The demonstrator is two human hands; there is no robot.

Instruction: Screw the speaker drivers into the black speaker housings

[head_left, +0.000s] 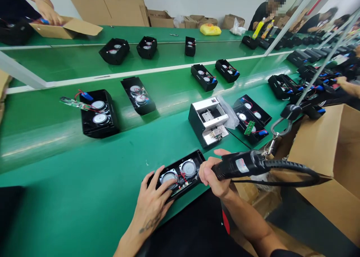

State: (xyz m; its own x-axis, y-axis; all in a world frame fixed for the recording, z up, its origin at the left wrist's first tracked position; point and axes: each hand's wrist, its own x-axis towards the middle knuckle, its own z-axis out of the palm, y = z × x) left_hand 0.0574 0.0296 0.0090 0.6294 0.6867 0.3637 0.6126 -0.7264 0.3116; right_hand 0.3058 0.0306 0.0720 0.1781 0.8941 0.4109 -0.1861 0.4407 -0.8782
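A black speaker housing [200, 158] lies open side up on the green bench in front of me, with two round silver speakers [188, 168], red wires and a circuit board inside. My left hand [153, 197] grips its left end, the fingers reaching over the rim and onto the nearer speaker. In my right hand [214, 177] is a black electric screwdriver [239, 164], wrapped by the fingers and held nearly level. The tool's tip is hidden behind that hand, at the housing's right end. A cable and a metal hook are at the screwdriver's rear.
A black and silver machine [208, 122] stands beyond the housing, beside open speaker housings [251, 118]. More housings [98, 112] sit along the green conveyor [165, 88]. A cardboard box [315, 148] is at right. A co-worker's hand [52, 15] reaches into a carton; other people sit farther right.
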